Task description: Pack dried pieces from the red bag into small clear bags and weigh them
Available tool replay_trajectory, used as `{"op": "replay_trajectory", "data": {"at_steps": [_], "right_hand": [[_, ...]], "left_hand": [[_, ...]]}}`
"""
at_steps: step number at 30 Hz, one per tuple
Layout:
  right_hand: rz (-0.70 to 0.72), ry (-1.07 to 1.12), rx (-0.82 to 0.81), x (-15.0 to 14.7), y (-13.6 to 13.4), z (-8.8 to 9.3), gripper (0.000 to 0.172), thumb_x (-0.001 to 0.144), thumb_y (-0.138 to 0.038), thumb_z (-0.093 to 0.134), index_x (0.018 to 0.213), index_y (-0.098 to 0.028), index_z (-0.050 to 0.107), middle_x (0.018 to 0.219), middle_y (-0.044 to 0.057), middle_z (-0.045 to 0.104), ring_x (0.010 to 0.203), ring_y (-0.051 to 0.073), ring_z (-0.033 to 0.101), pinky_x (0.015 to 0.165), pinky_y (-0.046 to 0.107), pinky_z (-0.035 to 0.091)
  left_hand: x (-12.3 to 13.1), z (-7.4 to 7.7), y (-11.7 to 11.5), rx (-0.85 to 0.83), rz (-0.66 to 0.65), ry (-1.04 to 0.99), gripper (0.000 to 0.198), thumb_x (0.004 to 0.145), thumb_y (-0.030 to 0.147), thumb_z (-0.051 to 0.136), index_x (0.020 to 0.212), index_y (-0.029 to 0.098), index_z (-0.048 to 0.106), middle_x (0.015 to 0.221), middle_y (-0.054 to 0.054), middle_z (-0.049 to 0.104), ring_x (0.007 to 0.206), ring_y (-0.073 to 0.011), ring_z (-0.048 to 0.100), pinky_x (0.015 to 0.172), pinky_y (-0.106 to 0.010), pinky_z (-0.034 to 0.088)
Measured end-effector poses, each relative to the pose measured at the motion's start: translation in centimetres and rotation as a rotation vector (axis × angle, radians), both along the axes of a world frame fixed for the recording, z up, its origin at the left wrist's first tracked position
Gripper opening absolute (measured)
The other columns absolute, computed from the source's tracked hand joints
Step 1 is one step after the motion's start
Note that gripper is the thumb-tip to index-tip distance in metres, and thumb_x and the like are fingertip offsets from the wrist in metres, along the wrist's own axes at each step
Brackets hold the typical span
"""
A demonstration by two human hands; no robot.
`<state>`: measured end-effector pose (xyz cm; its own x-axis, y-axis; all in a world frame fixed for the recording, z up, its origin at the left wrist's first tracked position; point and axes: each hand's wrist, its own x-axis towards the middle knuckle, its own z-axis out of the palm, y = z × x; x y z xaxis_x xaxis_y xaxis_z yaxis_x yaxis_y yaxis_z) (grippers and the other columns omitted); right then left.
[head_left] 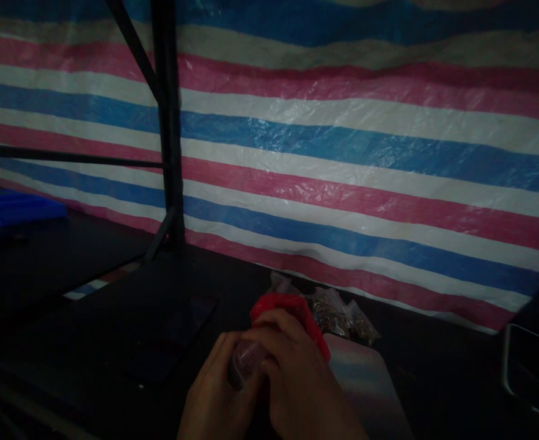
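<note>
Currently held: small cloudy piece (244, 362), pinched between left hand (217, 397) and right hand (299, 382), both closed on it
Where: low over the dark bench (90, 318), just in front of a red wrapper (292, 307) and clear bags (338, 315)
Look: translucent, rounded, faintly purple; finer detail lost in the gloom
Handling, by judgement: a snug two-handed grip close to the bench suits so small a piece, which could slip easily

The right hand (299, 382) hides most of the red piece (284, 303). I can't identify the dim thing (243, 362) it pinches.
</note>
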<state>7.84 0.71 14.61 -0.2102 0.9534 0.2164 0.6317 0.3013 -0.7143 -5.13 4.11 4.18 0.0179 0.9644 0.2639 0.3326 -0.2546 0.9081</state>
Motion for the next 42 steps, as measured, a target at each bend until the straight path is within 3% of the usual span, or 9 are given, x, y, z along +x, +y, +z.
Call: {"op": "replay_trajectory", "data": {"at_steps": [6, 11, 15, 19, 24, 28, 31, 37, 42], "right_hand": [[-0.18, 0.082, 0.175, 2.2, 0.9, -0.9, 0.053, 0.083, 0.006, 0.051, 0.116, -0.026, 0.078, 0.131, 0.004, 0.071, 0.125, 0.02, 0.066, 0.109, 0.033, 0.051], [-0.255, -0.045, -0.043, 4.0, 0.8, -3.7, 0.048, 0.077, 0.007, 0.058, 0.111, -0.019, 0.078, 0.123, 0.009, 0.074, 0.121, 0.025, 0.068, 0.109, 0.04, 0.05], [-0.312, -0.099, -0.125, 4.2, 0.7, -4.3, 0.05, 0.078, 0.007, 0.058, 0.116, -0.02, 0.077, 0.13, 0.01, 0.071, 0.123, 0.027, 0.067, 0.11, 0.041, 0.048], [-0.298, -0.063, -0.082, 4.6, 0.4, -3.5, 0.049, 0.078, 0.007, 0.059, 0.113, -0.024, 0.077, 0.128, 0.006, 0.072, 0.12, 0.023, 0.067, 0.107, 0.036, 0.047], [-0.282, -0.128, -0.174, 5.3, -1.0, -2.8, 0.038, 0.078, -0.003, 0.067, 0.105, -0.028, 0.078, 0.116, 0.004, 0.073, 0.115, 0.027, 0.065, 0.1, 0.038, 0.047], [-0.283, -0.111, -0.327, 5.3, -2.3, -2.4, 0.045, 0.076, -0.005, 0.069, 0.109, -0.035, 0.078, 0.116, 0.002, 0.07, 0.11, 0.025, 0.066, 0.099, 0.039, 0.046], [-0.276, -0.104, -0.385, 5.2, -2.5, -2.4, 0.046, 0.076, -0.006, 0.07, 0.11, -0.036, 0.078, 0.112, 0.002, 0.07, 0.107, 0.025, 0.067, 0.097, 0.04, 0.048], [-0.221, 0.109, -0.13, 5.0, -0.4, -3.3, 0.035, 0.085, -0.009, 0.061, 0.112, -0.028, 0.074, 0.117, 0.004, 0.073, 0.114, 0.026, 0.067, 0.103, 0.041, 0.048], [-0.252, 0.425, 0.057, 3.4, 1.4, -3.3, 0.033, 0.092, -0.02, 0.061, 0.123, -0.028, 0.07, 0.129, 0.004, 0.071, 0.119, 0.025, 0.068, 0.106, 0.039, 0.052]], "left_hand": [[-0.3, 0.2, 0.3, 0.002, 0.137, -0.11, 0.037, 0.089, 0.059, 0.068, 0.101, 0.025, 0.069, 0.095, -0.007, 0.076, 0.083, -0.0273, 0.073, 0.074, -0.037, 0.061], [-0.4, 0.4, 0.5, -0.08, 0.256, -0.181, 0.064, 0.08, 0.075, 0.069, 0.117, 0.024, 0.057, 0.109, -0.012, 0.071, 0.099, -0.0356, 0.075, 0.083, -0.048, 0.062], [-0.3, 0.7, 0.1, -0.177, 0.309, -0.178, 0.083, 0.072, 0.082, 0.069, 0.125, 0.024, 0.043, 0.11, -0.014, 0.069, 0.096, -0.0402, 0.078, 0.08, -0.053, 0.063], [-0.8, 1.2, -1.0, -0.274, 0.21, -0.076, 0.074, 0.076, 0.08, 0.065, 0.12, 0.025, 0.041, 0.103, -0.016, 0.075, 0.082, -0.0404, 0.08, 0.072, -0.051, 0.062], [-0.9, 0.6, -2.0, -0.377, -0.04, -0.003, 0.067, 0.084, 0.064, 0.061, 0.134, 0.028, 0.035, 0.1, -0.013, 0.083, 0.088, -0.0389, 0.083, 0.074, -0.045, 0.061], [-0.3, 0.5, -1.7, -0.34, 0.009, 0.022, 0.051, 0.087, 0.045, 0.056, 0.132, 0.029, 0.039, 0.098, -0.008, 0.083, 0.089, -0.0329, 0.083, 0.071, -0.036, 0.06], [0.0, 0.9, -1.3, -0.297, 0.043, 0.007, 0.045, 0.086, 0.045, 0.056, 0.127, 0.029, 0.044, 0.09, -0.005, 0.081, 0.081, -0.0306, 0.082, 0.068, -0.034, 0.059], [0.3, 0.8, -1.8, -0.321, -0.004, -0.154, 0.057, 0.086, 0.056, 0.064, 0.133, 0.028, 0.046, 0.107, -0.01, 0.082, 0.1, -0.0334, 0.082, 0.082, -0.041, 0.065], [1.6, 1.4, -2.2, -0.333, 0.032, -0.473, 0.078, 0.07, 0.054, 0.085, 0.13, 0.027, 0.043, 0.117, -0.012, 0.081, 0.105, -0.034, 0.081, 0.082, -0.041, 0.068]]}}
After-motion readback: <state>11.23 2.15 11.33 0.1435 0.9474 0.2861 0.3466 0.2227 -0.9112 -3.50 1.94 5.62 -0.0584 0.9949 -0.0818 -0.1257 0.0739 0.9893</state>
